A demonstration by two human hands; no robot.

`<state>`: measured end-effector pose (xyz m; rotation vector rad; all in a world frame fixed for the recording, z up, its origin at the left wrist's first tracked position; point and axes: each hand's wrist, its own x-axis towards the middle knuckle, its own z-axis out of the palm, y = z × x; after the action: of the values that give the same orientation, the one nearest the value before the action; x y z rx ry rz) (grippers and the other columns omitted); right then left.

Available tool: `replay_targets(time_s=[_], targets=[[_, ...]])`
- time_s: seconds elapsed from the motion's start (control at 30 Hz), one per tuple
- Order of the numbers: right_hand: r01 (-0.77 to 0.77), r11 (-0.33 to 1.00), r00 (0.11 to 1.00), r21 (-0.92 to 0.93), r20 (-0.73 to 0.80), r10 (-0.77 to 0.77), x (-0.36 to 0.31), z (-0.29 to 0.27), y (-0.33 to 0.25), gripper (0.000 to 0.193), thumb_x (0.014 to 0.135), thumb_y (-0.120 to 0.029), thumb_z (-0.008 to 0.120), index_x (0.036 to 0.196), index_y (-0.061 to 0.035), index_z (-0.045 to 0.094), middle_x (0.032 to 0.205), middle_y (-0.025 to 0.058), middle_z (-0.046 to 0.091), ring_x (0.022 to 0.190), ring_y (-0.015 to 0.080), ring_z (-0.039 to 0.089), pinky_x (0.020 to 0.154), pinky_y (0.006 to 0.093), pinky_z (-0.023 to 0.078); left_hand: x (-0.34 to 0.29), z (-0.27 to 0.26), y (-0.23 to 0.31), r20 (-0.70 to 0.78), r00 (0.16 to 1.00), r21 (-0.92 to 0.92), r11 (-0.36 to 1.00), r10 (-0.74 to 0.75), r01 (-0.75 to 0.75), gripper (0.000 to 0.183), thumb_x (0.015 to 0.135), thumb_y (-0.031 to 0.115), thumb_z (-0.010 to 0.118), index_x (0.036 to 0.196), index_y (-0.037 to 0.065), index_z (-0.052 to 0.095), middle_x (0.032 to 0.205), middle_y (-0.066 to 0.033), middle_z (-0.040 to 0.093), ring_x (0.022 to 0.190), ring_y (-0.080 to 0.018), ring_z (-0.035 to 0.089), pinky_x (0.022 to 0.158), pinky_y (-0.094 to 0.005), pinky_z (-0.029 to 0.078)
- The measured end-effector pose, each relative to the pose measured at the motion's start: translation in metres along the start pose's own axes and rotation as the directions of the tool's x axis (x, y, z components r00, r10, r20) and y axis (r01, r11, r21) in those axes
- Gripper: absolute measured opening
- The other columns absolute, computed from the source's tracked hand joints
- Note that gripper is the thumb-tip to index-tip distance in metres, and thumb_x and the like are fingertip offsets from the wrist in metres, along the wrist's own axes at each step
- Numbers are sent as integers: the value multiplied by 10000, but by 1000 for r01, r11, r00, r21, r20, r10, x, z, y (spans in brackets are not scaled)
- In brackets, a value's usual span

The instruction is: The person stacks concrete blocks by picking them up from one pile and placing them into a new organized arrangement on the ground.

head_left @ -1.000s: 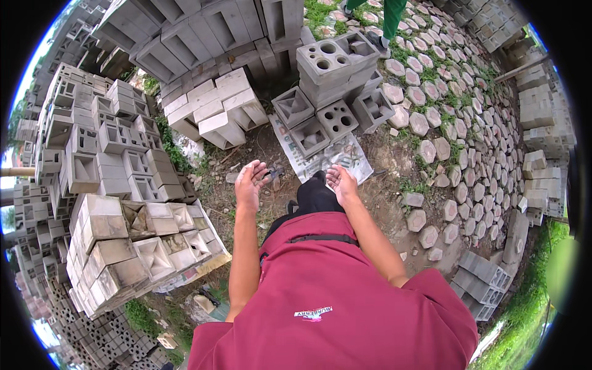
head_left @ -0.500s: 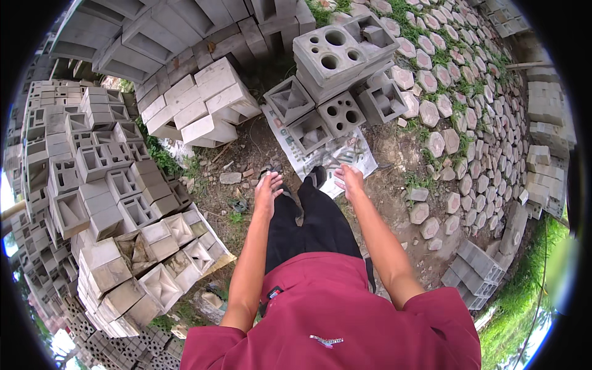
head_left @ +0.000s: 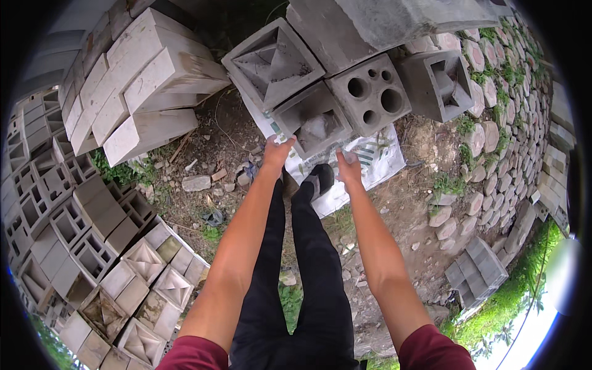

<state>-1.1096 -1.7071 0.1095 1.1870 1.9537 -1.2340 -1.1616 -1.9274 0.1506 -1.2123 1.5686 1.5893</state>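
A grey hollow concrete block (head_left: 339, 125) with a recessed square opening lies on a printed white sheet (head_left: 376, 161). My left hand (head_left: 279, 152) grips its near left corner, fingertips against the edge. At its near right side, my right hand (head_left: 349, 168) presses its fingers to the lower edge; part of them is hard to make out. Touching this block are a block with round holes (head_left: 373, 110) on the right and a block with a pyramid-shaped recess (head_left: 274, 65) behind it.
A large grey block (head_left: 394, 28) rises at the back, with another hollow block (head_left: 435, 86) to its right. Pale blocks (head_left: 145, 74) are stacked at left; recessed blocks (head_left: 139, 296) stand nearer. Rubble, including a stone (head_left: 196, 183), lies by my feet. Hexagonal pavers (head_left: 490, 139) cover the right side.
I have bent forward, and the blocks look closer. Both hands have moved from the air above my legs to the near sides of the hollow block.
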Motion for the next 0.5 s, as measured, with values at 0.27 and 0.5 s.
replay_targets(time_s=[0.27, 0.5], targets=[[-221, 871, 975, 440, 135, 179, 74, 61, -28, 833, 824, -368, 656, 1428, -93, 153, 1337, 200, 385, 1154, 394, 460, 711, 556, 550, 80, -3, -19, 160, 987, -214, 975, -23, 57, 879, 711, 137, 729, 1395, 118, 177, 1361, -147, 389, 1278, -346, 333, 969, -638, 261], [-78, 914, 996, 398, 71, 54, 58, 64, -41, 586, 848, -177, 602, 1327, -59, 288, 1249, 190, 457, 1035, 372, 549, 683, 516, 576, 87, 7, -42, 109, 994, -126, 992, -15, 29, 938, 653, -59, 650, 1388, 271, 170, 1275, -116, 460, 1142, -370, 472, 801, -639, 437]])
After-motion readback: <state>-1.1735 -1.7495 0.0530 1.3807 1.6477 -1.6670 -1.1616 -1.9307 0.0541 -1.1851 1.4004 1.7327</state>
